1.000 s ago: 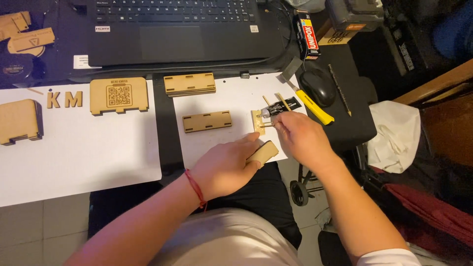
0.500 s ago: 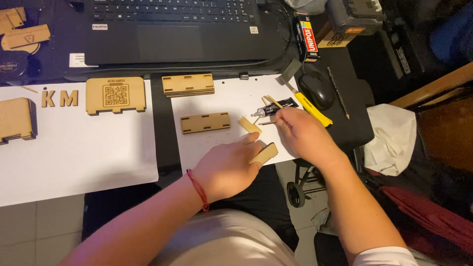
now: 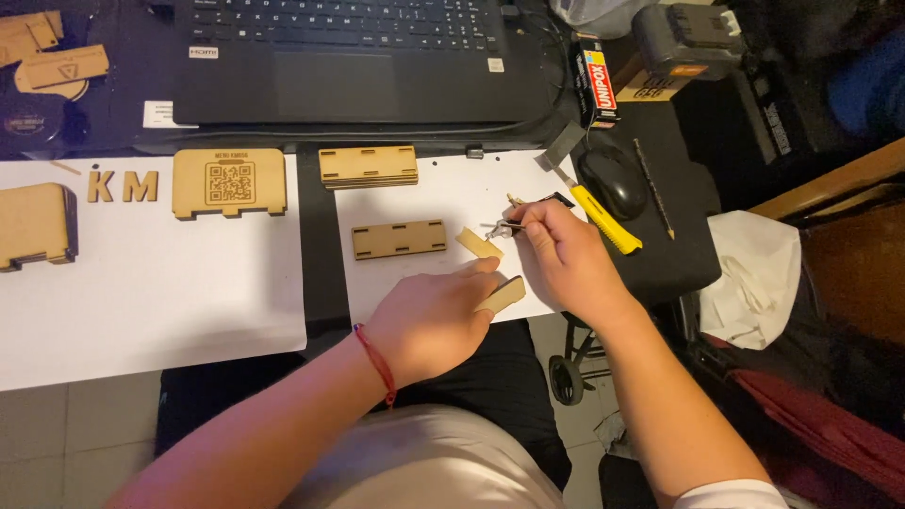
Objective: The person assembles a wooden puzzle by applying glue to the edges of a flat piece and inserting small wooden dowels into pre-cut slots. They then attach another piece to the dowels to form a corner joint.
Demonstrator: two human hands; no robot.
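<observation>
Wooden tab [image 3: 501, 294] sits low at centre frame, pinched in the left hand [image 3: 429, 320]. Right hand [image 3: 566, 259] beside it nips metal tweezers [image 3: 502, 227] between fingertips, above another tab [image 3: 478, 243] on white paper [image 3: 452, 193].

Bare forearms, a thin red cord bracelet [image 3: 375, 362] on the left wrist (white sleeve edge [image 3: 726, 494] at right).
</observation>
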